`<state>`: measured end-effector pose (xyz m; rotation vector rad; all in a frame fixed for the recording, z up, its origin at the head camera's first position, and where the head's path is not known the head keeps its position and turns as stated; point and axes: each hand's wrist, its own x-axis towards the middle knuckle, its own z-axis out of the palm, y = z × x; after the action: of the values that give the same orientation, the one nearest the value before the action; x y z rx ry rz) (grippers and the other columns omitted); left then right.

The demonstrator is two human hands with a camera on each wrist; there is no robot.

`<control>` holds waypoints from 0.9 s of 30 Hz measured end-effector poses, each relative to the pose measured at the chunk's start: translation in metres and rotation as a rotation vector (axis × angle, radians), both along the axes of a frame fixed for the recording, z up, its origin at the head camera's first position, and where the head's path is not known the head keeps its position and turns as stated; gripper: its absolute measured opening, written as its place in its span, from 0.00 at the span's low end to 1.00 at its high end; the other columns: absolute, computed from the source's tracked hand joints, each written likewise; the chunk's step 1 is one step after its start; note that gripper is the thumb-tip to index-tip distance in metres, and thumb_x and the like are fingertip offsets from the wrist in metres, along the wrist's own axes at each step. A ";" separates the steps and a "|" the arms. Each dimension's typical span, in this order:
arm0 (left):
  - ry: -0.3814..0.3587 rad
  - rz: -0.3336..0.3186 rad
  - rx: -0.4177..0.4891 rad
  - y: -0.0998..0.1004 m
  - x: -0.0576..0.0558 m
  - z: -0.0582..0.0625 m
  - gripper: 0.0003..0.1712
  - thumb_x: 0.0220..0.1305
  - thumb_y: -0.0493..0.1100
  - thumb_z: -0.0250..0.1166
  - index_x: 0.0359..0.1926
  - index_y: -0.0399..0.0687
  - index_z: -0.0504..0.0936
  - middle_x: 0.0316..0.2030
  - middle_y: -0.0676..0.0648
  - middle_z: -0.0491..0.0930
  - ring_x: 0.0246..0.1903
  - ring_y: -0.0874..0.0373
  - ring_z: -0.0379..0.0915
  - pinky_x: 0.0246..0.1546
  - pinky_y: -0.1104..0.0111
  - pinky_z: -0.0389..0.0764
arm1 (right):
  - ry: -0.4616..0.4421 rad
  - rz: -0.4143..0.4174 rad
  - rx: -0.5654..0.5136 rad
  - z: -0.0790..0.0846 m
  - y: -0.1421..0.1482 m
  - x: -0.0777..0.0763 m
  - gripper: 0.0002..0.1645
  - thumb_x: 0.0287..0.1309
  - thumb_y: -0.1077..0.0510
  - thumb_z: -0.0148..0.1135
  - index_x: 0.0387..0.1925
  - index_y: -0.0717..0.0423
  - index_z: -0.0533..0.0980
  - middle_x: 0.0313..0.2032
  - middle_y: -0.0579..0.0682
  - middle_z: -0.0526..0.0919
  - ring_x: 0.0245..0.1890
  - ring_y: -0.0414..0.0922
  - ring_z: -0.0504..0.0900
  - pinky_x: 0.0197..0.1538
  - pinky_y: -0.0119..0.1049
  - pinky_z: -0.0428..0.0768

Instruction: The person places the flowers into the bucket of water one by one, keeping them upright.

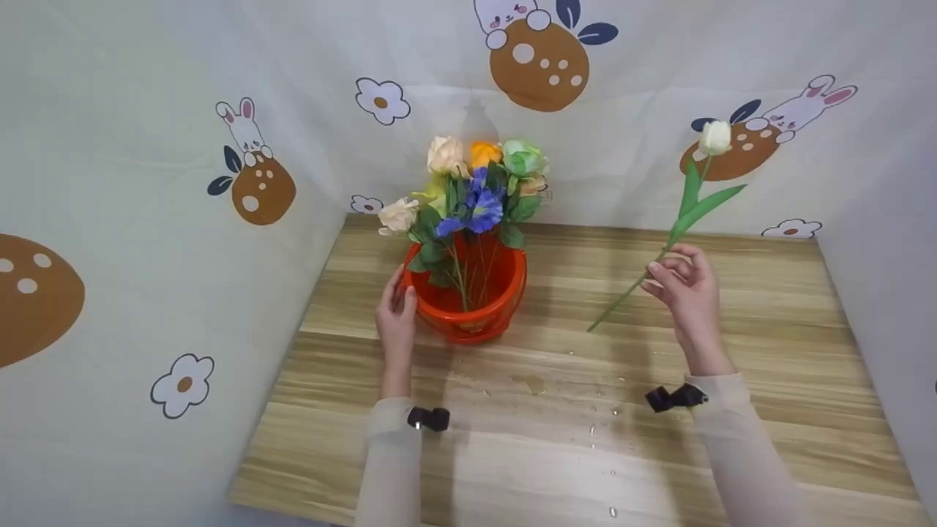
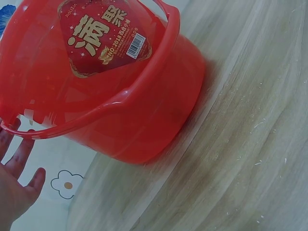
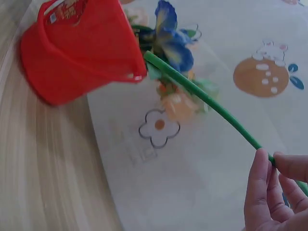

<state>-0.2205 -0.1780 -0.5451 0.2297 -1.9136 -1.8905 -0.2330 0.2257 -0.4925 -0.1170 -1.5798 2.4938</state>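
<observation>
A white tulip (image 1: pixel 716 137) with long green leaves is pinched by its stem between the thumb and fingers of my right hand (image 1: pixel 686 289). Its stem (image 3: pixel 211 103) slants down to the left, the lower end pointing toward the bucket. My left hand (image 1: pixel 397 311) touches the left side of the red bucket (image 2: pixel 130 139), fingers extended by the rim and the handle (image 2: pixel 91 115). Out of the bucket rise artificial flowers: a blue iris (image 1: pixel 483 208), cream roses (image 1: pixel 445 155), an orange bloom (image 1: pixel 484 154) and a pale green rose (image 1: pixel 523 157).
The bucket stands on a wood-grain table (image 1: pixel 776 315) near its back edge. Small water drops (image 1: pixel 534 383) are scattered over the table in front of it. A white cloth with printed rabbits and flowers (image 1: pixel 183 384) hangs behind and at the sides.
</observation>
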 end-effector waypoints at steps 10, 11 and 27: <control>-0.002 0.002 0.003 0.000 0.001 0.002 0.25 0.68 0.34 0.60 0.65 0.33 0.73 0.63 0.31 0.75 0.59 0.51 0.76 0.54 0.82 0.75 | 0.165 0.094 0.079 0.030 -0.105 -0.019 0.20 0.59 0.75 0.61 0.47 0.53 0.71 0.32 0.46 0.80 0.31 0.40 0.83 0.35 0.34 0.88; -0.003 0.003 0.006 0.000 0.001 0.002 0.25 0.68 0.33 0.60 0.65 0.33 0.73 0.63 0.31 0.75 0.59 0.51 0.76 0.55 0.82 0.75 | 0.175 0.099 0.092 0.032 -0.116 -0.021 0.20 0.58 0.75 0.61 0.47 0.54 0.71 0.32 0.46 0.80 0.30 0.41 0.83 0.35 0.35 0.88; 0.002 -0.003 -0.020 0.000 0.002 0.003 0.25 0.68 0.32 0.59 0.65 0.30 0.72 0.64 0.31 0.74 0.60 0.48 0.74 0.55 0.84 0.74 | 0.221 0.133 0.617 -0.012 -0.189 -0.050 0.16 0.59 0.70 0.65 0.47 0.65 0.72 0.35 0.63 0.83 0.35 0.51 0.86 0.36 0.35 0.89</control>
<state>-0.2180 -0.1777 -0.5423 0.2188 -1.9316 -1.8725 -0.2829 0.0364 -0.5050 0.3445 -2.2123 1.8981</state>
